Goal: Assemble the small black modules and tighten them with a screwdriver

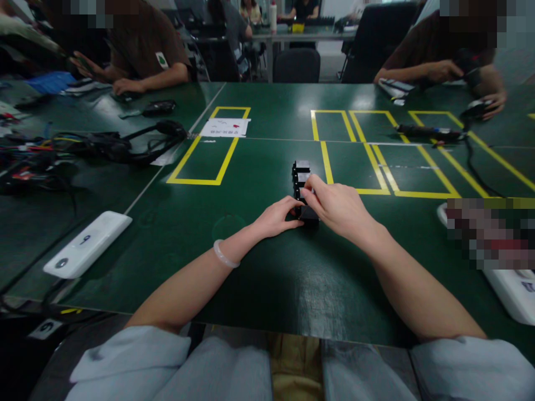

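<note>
A row of small black blocks with pale grey tops (304, 165) stands on the green table in front of me, running away from me. Their exact kind is too small to tell. My left hand (278, 217) curls round the near end from the left, with thumb and forefinger against the black piece (310, 214) closest to me. Over the middle of the row, from the right, my right hand (334, 203) has thumb and fingers pinched together. Whatever sits between those fingertips is hidden. A pale bangle (225, 255) circles my left wrist.
Yellow tape rectangles (194, 181) mark the table (259, 284). A white device marked 9 (87, 245) lies left, another white device (514, 295) right. Black cables (125, 143) are heaped at left. Two people sit opposite; one holds a black device (468, 67). A paper label (225, 127) lies ahead.
</note>
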The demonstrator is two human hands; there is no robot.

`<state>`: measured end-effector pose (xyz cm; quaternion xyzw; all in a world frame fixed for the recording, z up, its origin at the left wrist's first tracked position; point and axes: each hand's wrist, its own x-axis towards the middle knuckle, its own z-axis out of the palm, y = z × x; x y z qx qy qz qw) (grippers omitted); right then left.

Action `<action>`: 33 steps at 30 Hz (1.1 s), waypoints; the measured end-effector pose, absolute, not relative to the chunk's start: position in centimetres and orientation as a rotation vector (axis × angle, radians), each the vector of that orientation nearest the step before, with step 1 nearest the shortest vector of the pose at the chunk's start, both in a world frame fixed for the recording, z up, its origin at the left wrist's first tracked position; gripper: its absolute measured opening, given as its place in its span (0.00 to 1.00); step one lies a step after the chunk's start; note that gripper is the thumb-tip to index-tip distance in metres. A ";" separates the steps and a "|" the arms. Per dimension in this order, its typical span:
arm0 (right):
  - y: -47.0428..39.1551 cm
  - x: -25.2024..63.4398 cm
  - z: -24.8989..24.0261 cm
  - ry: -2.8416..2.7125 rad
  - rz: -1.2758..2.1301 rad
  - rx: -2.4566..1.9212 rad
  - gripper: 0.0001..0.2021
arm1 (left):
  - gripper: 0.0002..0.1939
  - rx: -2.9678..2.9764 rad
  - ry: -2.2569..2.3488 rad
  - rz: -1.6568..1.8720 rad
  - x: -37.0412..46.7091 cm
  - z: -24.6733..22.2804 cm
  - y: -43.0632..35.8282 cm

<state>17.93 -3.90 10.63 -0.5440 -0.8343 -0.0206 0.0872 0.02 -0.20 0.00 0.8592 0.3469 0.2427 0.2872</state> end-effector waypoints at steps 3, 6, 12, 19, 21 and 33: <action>-3.8 17.9 10.7 -2.501 -0.111 -1.680 0.19 | 0.21 2.293 0.918 0.645 0.0 0.0 -0.2; -3.8 17.8 10.7 -2.495 -0.077 -1.679 0.17 | 0.19 2.290 0.916 0.640 0.0 0.1 -0.3; -4.1 17.9 10.8 -2.485 -0.014 -1.565 0.15 | 0.18 2.294 0.936 0.650 0.0 0.1 -0.2; -4.0 17.9 10.6 -2.508 -0.125 -1.605 0.19 | 0.21 2.291 0.932 0.634 0.0 0.0 -0.3; -3.8 17.9 10.5 -2.513 -0.150 -1.628 0.18 | 0.19 2.286 0.940 0.621 0.0 0.1 -0.3; -4.2 17.9 10.7 -2.501 -0.046 -1.548 0.18 | 0.21 2.292 0.925 0.647 0.0 -0.1 -0.2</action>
